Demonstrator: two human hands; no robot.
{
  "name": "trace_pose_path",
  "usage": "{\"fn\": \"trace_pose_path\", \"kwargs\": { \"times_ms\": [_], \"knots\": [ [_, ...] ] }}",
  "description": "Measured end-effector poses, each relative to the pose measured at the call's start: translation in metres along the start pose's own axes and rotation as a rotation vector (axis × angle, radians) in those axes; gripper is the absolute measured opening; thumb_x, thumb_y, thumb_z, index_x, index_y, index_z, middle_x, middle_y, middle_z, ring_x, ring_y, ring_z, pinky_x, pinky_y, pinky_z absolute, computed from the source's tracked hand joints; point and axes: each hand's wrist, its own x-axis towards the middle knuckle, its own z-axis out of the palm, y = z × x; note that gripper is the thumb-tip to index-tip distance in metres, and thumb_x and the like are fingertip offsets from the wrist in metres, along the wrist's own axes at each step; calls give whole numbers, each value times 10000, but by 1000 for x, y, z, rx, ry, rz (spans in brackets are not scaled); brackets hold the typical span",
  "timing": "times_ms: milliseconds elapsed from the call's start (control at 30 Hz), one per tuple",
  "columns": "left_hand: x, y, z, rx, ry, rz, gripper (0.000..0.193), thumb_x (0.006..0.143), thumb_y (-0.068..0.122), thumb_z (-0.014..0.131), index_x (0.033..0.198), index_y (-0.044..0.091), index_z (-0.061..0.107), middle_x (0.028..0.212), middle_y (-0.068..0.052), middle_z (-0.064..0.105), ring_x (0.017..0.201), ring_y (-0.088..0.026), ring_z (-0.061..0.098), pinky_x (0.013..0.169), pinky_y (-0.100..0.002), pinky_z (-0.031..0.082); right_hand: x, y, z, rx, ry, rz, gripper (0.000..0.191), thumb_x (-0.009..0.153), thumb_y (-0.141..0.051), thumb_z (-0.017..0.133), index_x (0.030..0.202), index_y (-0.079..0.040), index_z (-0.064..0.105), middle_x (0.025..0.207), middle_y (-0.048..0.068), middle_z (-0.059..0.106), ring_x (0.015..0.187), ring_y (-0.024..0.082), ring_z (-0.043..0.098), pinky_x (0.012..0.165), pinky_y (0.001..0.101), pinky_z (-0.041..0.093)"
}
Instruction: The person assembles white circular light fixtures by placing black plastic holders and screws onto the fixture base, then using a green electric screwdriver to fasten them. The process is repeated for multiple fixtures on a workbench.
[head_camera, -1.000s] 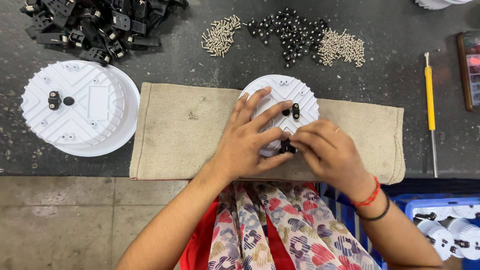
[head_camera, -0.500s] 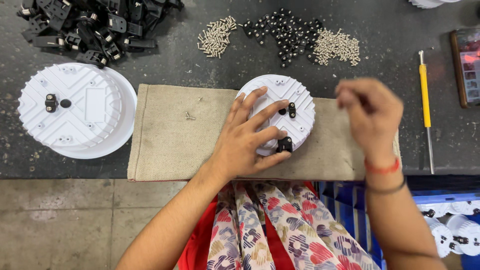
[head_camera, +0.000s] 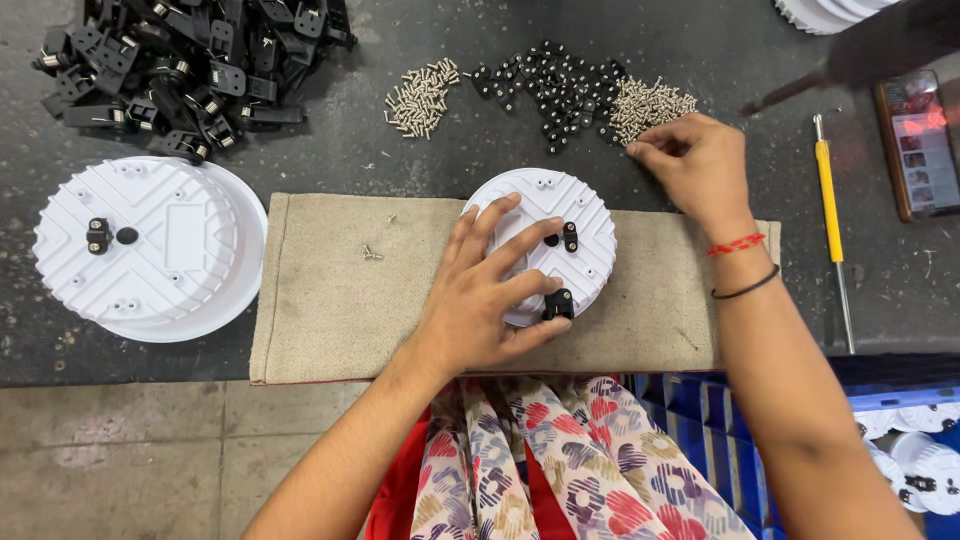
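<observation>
A white round ribbed housing (head_camera: 572, 205) lies on a tan cloth mat (head_camera: 330, 300). Two small black clips sit on it, one near its middle (head_camera: 570, 236) and one at its near edge (head_camera: 558, 304). My left hand (head_camera: 480, 295) lies flat on the housing with fingers spread, thumb beside the near clip. My right hand (head_camera: 695, 160) is at the far side of the mat, fingertips pinched at a pile of silver screws (head_camera: 645, 103). Whether a screw is between the fingers cannot be seen.
A stack of white housings (head_camera: 150, 250) stands at the left. Black brackets (head_camera: 180, 60) are heaped far left. Another screw pile (head_camera: 420, 97) and small black parts (head_camera: 540, 85) lie behind the mat. A yellow-handled screwdriver (head_camera: 828, 200) and a phone (head_camera: 920, 145) lie at right. A loose screw (head_camera: 371, 253) rests on the mat.
My right hand left the near clip on the housing, rose and went back to the silver screw pile. My left hand stayed on the housing.
</observation>
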Motion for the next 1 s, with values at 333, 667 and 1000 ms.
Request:
{"fn": "trace_pose_path", "kwargs": {
  "times_ms": [333,667,1000],
  "knots": [
    [-1,-1,1,-8,0,-5,312,824,460,835,952,200,721,1535,-15,520,1523,-387,312,1251,-664,211,-21,-47,-14,186,-61,-81,103,993,12,655,1071,-26,710,1056,89,715,951,201,690,830,292,543],
    [-2,-4,0,7,-42,-20,392,803,446,828,924,126,638,1557,-30,501,1529,-395,299,1246,-671,204,-82,-132,-23,218,-389,-455,163,815,-94,787,968,-91,730,988,66,655,919,256,650,786,374,532],
    [-2,-2,-2,-65,-24,-62,480,816,457,838,1015,102,584,1536,-12,529,1540,-373,303,1271,-635,189,-66,-135,-29,266,-539,-308,100,845,-121,775,904,-58,725,870,60,690,796,215,671,702,344,536]
  ]
}}
